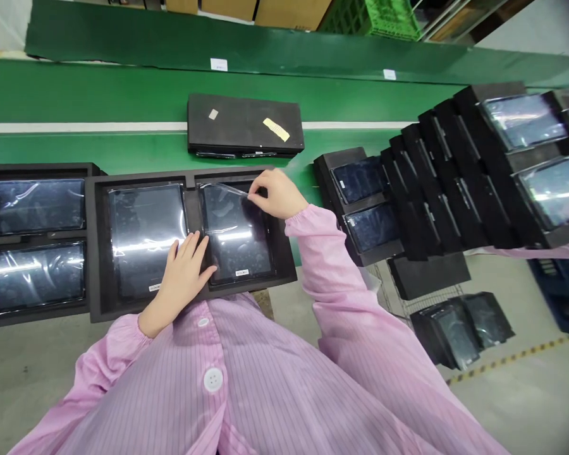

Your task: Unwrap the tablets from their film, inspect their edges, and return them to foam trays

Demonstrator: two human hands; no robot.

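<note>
In front of me lies a black foam tray (101, 253) with two dark flat screens side by side, each under clear film. My right hand (275, 194) pinches the clear protective film (232, 189) at the upper right corner of the right screen (237, 240); the film's top edge is lifted. My left hand (184, 275) rests with fingers spread across the tray's middle divider, its fingertips by the left screen (146, 218). A small white label (242, 273) shows at the right screen's lower edge.
At the left stands another foam tray (33, 236) with two film-covered screens. A closed black foam stack (237, 123) sits on the green conveyor (99, 91). To the right, a leaning row of black trays (436, 183) holds more screens. Further foam pieces lie on a wire rack (439, 300) below.
</note>
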